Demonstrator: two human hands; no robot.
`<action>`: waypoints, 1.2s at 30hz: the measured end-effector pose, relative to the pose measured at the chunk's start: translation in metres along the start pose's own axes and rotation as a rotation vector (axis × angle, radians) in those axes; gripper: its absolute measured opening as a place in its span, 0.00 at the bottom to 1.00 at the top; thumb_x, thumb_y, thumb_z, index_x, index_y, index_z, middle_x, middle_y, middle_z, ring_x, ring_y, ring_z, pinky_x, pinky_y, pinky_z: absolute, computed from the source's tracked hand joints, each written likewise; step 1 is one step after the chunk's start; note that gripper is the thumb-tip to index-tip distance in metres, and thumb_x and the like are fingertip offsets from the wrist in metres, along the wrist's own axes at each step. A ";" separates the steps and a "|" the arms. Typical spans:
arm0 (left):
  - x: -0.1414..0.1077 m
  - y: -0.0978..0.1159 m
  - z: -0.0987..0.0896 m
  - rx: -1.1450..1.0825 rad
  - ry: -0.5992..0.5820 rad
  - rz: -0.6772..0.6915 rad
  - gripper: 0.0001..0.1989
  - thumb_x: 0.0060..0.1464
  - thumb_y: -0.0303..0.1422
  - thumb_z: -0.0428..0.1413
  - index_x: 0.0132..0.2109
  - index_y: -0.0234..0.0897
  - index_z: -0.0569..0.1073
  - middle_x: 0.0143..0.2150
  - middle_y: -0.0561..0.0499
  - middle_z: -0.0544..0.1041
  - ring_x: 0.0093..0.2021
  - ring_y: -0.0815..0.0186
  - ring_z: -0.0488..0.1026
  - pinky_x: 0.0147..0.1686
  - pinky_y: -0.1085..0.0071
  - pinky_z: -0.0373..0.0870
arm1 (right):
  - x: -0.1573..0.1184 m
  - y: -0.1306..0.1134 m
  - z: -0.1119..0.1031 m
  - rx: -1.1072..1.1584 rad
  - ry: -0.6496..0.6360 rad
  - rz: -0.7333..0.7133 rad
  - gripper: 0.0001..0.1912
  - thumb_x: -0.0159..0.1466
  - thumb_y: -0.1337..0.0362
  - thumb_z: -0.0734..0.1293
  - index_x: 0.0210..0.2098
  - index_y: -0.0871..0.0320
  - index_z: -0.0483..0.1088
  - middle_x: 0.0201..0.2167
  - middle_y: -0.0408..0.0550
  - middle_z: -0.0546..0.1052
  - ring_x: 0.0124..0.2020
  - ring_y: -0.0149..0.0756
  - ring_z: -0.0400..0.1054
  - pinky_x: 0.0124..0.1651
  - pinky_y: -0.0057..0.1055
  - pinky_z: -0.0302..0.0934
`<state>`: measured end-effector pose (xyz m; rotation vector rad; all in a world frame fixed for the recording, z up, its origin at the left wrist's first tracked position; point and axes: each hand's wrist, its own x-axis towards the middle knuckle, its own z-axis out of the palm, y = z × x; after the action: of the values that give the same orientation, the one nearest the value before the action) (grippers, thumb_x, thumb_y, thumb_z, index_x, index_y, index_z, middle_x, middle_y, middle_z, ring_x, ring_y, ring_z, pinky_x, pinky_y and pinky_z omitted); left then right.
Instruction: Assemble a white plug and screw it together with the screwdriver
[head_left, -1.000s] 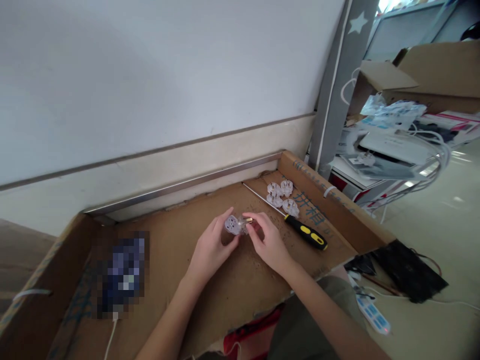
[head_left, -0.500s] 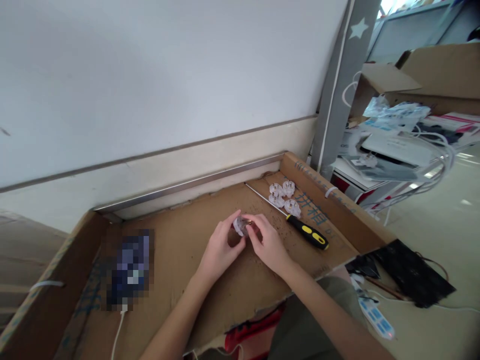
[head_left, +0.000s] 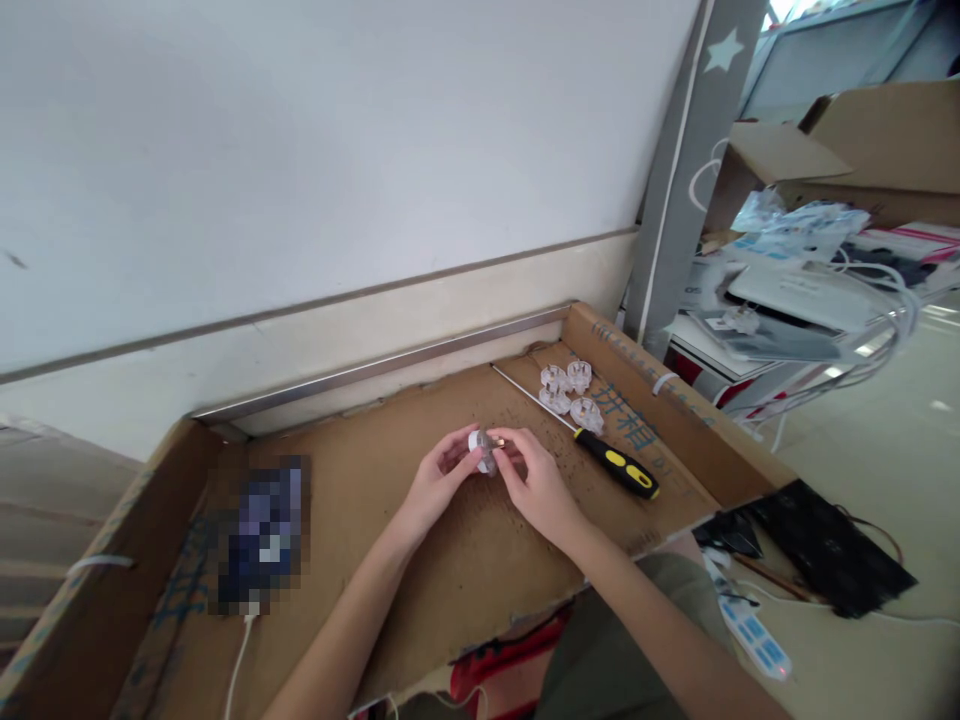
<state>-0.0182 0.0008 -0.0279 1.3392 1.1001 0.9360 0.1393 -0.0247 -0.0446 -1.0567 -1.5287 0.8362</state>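
Brown corrugated-cardboard lining [head_left: 352, 500] covers the low-walled work tray, its torn near edge lying beside a person's dark olive trouser leg [head_left: 600, 660]. Above the middle of it, the bare left hand [head_left: 436, 485] is nearly closed, thumb and fingers gripping a round white plastic disc [head_left: 474, 441]. Against that, the bare right hand [head_left: 536, 492] pinches a clear plastic plug body [head_left: 487, 463] with brass-coloured pins between thumb and forefinger. A second ago the disc's holed face was turned toward the camera; now it stands edge-on, close against the clear body, and the left thumb lies across it. Judging by that, the work has gone from bringing the parts together to lining them up or pressing them, though whether they are joined cannot be told. Just beyond the right hand, a long-shafted screwdriver with a black-and-yellow handle [head_left: 616, 463] lies as it did, so fingers alone are doing this step. Farther back, four transparent plastic plug pieces [head_left: 555, 400] stay clustered beside its shaft, equally undisturbed. Behind the tray rises a smooth white wall panel [head_left: 300, 150], and to the right a grey post with a white star [head_left: 667, 200].
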 end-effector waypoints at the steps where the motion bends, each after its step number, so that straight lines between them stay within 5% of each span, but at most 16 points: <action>1: 0.000 0.001 -0.001 0.000 0.002 0.019 0.26 0.49 0.43 0.58 0.53 0.35 0.68 0.53 0.42 0.74 0.53 0.56 0.71 0.52 0.57 0.67 | 0.000 -0.001 0.000 0.001 0.006 -0.004 0.13 0.66 0.62 0.58 0.49 0.51 0.65 0.45 0.51 0.69 0.44 0.37 0.67 0.46 0.36 0.65; 11: -0.006 0.010 -0.001 0.017 0.004 0.051 0.26 0.53 0.44 0.55 0.56 0.37 0.67 0.56 0.43 0.71 0.56 0.55 0.68 0.55 0.57 0.64 | -0.001 -0.004 -0.001 -0.009 0.097 -0.041 0.13 0.66 0.63 0.58 0.49 0.53 0.65 0.45 0.51 0.70 0.43 0.34 0.68 0.45 0.32 0.66; 26: -0.009 0.008 0.000 -0.025 -0.038 0.031 0.31 0.50 0.42 0.58 0.60 0.37 0.64 0.56 0.44 0.71 0.56 0.56 0.68 0.57 0.57 0.61 | -0.002 -0.005 0.000 -0.006 0.013 -0.101 0.15 0.61 0.69 0.62 0.46 0.53 0.68 0.45 0.50 0.69 0.36 0.30 0.69 0.45 0.33 0.67; 31: -0.013 0.015 0.000 0.045 -0.043 0.076 0.24 0.53 0.39 0.57 0.56 0.37 0.68 0.54 0.45 0.73 0.54 0.58 0.69 0.56 0.59 0.63 | 0.000 0.001 0.002 0.083 0.043 0.010 0.16 0.64 0.63 0.60 0.52 0.55 0.62 0.45 0.52 0.69 0.34 0.28 0.70 0.36 0.27 0.69; 36: -0.012 0.014 0.001 0.090 -0.023 0.140 0.19 0.53 0.39 0.57 0.50 0.38 0.71 0.51 0.45 0.75 0.49 0.61 0.72 0.52 0.61 0.66 | 0.001 0.000 -0.001 0.069 0.038 0.042 0.12 0.64 0.60 0.61 0.46 0.56 0.67 0.42 0.50 0.70 0.37 0.31 0.69 0.38 0.28 0.68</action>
<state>-0.0190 -0.0109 -0.0136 1.5130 1.0515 0.9798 0.1400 -0.0234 -0.0440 -1.0513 -1.4403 0.8872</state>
